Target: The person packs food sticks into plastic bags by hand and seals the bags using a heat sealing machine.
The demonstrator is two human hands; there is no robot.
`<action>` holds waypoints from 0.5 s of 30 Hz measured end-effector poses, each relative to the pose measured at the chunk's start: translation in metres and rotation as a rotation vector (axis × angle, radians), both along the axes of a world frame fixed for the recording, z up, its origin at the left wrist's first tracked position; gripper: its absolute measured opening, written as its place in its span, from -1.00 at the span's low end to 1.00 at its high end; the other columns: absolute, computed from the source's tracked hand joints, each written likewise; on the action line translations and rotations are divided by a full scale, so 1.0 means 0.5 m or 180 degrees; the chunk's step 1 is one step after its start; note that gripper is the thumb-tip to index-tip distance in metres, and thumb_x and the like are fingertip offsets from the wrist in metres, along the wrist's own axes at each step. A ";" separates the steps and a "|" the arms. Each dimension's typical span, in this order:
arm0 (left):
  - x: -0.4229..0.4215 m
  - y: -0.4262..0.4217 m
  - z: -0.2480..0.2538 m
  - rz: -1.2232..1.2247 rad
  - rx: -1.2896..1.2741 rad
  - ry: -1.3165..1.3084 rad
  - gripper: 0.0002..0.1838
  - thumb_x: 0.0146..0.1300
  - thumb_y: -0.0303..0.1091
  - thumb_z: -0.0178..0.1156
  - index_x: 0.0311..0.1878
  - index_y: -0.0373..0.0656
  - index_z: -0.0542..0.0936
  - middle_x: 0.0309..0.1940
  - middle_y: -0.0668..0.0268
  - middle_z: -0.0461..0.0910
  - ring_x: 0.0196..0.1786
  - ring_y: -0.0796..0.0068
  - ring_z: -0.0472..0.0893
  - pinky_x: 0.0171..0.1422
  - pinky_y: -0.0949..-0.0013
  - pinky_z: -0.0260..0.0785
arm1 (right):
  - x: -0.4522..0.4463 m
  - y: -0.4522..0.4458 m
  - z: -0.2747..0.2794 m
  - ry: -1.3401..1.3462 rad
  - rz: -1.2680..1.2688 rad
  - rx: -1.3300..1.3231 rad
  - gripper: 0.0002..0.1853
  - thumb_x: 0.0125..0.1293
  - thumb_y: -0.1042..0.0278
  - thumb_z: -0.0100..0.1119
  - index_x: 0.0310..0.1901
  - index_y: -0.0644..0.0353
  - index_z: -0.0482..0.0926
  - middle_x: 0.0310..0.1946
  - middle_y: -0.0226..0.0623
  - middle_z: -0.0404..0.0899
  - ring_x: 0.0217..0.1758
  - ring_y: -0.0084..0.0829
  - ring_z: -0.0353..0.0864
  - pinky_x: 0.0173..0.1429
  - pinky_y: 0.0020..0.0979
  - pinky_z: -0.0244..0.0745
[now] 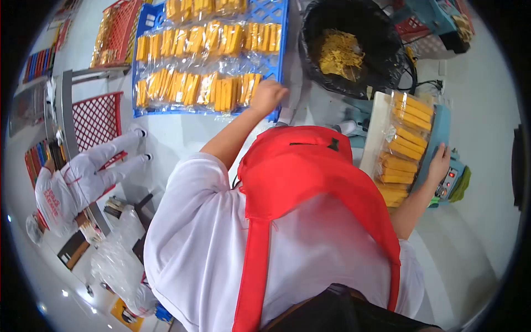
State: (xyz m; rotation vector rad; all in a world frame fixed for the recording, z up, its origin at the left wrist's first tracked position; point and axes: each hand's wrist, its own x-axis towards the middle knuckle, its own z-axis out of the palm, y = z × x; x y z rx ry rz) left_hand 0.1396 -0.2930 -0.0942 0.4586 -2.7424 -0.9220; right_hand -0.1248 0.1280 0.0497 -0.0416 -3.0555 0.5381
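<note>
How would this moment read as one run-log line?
left hand: at blue crate, by yellow packets | right hand: at teal machine, beside more packets | black-lined bin: holds yellow scraps

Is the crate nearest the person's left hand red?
No, the crate at the left hand is blue, with packets of yellow sticks lying in it.

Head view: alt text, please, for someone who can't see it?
A curled left hand is at the near right corner of a blue crate of yellow packs; the right hand is at a teal machine beside more packs. Between them, a black-lined bin holds yellow scraps; a co-worker is far left.
</note>
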 end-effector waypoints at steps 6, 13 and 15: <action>0.183 -0.209 -0.171 0.2844 0.1131 -0.0852 -0.75 0.07 -0.29 0.04 -0.20 -0.20 0.47 -0.29 0.04 0.51 -0.27 0.11 0.50 -0.15 0.16 0.32 | -0.025 -0.007 -0.013 -0.0269 0.0033 0.0388 -0.29 0.17 -0.20 -0.20 0.08 0.35 0.32 0.06 -0.01 0.33 0.15 -0.10 0.28 0.17 -0.30 0.14; 0.077 -0.258 -0.181 0.3944 0.2146 -0.1153 -0.48 -0.02 -0.19 0.19 0.03 -0.16 0.35 -0.11 0.05 0.45 -0.06 0.10 0.45 0.01 0.18 0.31 | -0.027 -0.025 0.000 -0.0483 0.0190 0.0575 -0.28 0.18 -0.22 -0.23 0.07 0.38 0.32 0.06 0.03 0.33 0.15 -0.08 0.27 0.19 -0.29 0.12; 0.066 -0.240 -0.157 0.3392 0.0894 -0.1829 -0.46 -0.05 -0.15 0.22 0.01 -0.18 0.37 -0.12 0.05 0.44 -0.02 0.10 0.44 0.05 0.18 0.29 | -0.018 -0.027 -0.002 -0.0391 0.0110 0.0743 -0.28 0.18 -0.23 -0.24 0.07 0.37 0.32 0.06 0.03 0.32 0.15 -0.07 0.26 0.19 -0.28 0.12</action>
